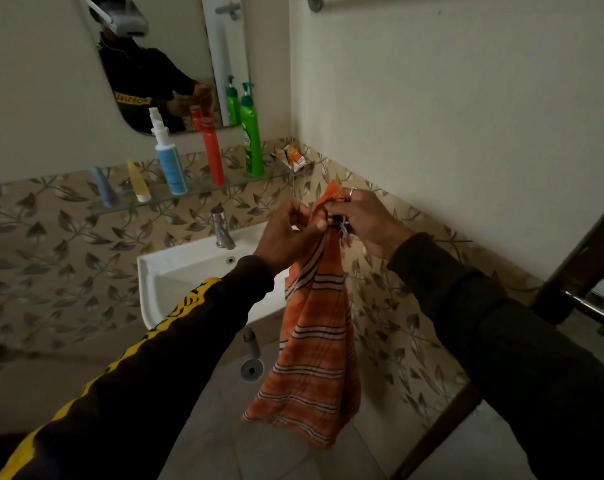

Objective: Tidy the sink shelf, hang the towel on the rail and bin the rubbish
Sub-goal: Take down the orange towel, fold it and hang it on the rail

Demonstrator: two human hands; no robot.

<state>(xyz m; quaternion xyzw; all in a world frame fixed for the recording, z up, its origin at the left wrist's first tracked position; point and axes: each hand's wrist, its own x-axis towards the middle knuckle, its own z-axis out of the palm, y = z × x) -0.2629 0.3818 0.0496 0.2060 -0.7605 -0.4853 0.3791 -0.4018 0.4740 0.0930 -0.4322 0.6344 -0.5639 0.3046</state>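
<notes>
Fingers of the left hand (286, 233) and right hand (366, 220) pinch the orange striped towel's (314, 344) top edge; it hangs right of the sink (175, 271), near the glass shelf (189, 195) holding bottles.

Both arms reach forward and up from the lower corners of the view, in dark sleeves, the left one with a yellow stripe along it. The left hand (286, 237) is raised with its back toward the camera, fingers curled and pinching the top edge of the towel (314, 341). The right hand (366, 220) sits just beside it, almost touching, a ring on one finger, its fingers bent over the same bunched edge; how its thumb lies is probably hidden by cloth.
</notes>
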